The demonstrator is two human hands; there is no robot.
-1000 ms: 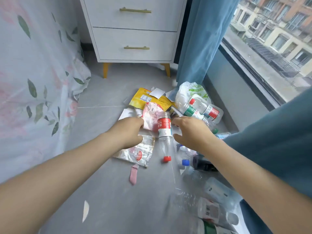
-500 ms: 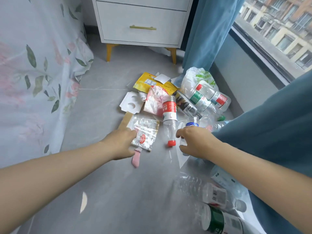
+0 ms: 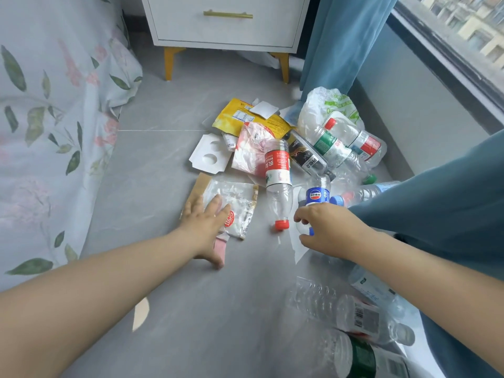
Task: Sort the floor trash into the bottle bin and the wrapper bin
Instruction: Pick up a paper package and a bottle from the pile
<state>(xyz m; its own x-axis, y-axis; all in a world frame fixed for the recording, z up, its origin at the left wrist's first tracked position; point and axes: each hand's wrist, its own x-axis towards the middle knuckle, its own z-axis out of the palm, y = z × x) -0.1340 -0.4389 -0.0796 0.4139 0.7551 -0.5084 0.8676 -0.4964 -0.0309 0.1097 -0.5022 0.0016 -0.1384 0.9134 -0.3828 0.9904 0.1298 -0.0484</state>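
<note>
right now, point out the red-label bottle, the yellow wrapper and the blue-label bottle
red-label bottle [image 3: 277, 166]: head view, on its red label
yellow wrapper [image 3: 231, 115]: head view, on its left part
blue-label bottle [image 3: 315, 196]: head view, on its blue label

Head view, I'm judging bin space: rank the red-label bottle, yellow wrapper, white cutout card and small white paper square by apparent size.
1. red-label bottle and yellow wrapper: about alike; the wrapper is partly covered, so they are not ranked against each other.
2. white cutout card
3. small white paper square, lying on the wrapper.
</note>
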